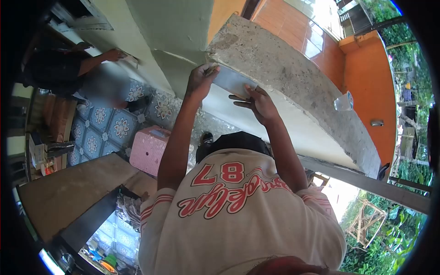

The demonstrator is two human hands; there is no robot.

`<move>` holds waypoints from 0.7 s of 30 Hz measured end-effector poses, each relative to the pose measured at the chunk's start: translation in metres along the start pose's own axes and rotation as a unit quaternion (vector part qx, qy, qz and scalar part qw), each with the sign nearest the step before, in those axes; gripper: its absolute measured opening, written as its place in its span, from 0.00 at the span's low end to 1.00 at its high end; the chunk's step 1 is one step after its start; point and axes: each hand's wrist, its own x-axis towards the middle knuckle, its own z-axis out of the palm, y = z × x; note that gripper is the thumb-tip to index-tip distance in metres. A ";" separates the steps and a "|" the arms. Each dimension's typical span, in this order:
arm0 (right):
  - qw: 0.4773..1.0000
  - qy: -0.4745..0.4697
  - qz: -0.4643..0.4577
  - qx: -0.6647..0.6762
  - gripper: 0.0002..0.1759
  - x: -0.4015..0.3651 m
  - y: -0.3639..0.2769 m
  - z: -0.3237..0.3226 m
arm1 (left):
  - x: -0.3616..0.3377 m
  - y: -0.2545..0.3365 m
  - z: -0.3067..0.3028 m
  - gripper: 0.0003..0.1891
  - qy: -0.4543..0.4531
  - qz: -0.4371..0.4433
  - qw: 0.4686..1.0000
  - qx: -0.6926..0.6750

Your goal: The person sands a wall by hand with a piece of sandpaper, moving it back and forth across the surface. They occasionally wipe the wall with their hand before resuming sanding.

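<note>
Both arms reach up to a flat grey plate [233, 83] held against the pale wall face just under the rough concrete ledge [284, 68]. My left hand [202, 80] is closed on the plate's left end, near the ledge's corner. At the plate's right end is my right hand [260, 104], thumb on the plate's face and the other fingers spread along its lower edge. The white wall face [256, 117] continues below and to the right of the plate.
A co-worker [55, 68] at the left reaches one hand to the wall. A pink stool [149, 150] stands on the patterned tile floor [98, 117]. A clear plastic cup [343, 101] rests on the ledge. A brown tabletop [75, 192] lies lower left.
</note>
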 end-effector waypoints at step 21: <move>0.900 0.256 -0.113 0.333 0.18 -0.273 0.075 -0.326 | -0.135 0.004 0.401 0.17 -0.281 0.193 0.858 0.384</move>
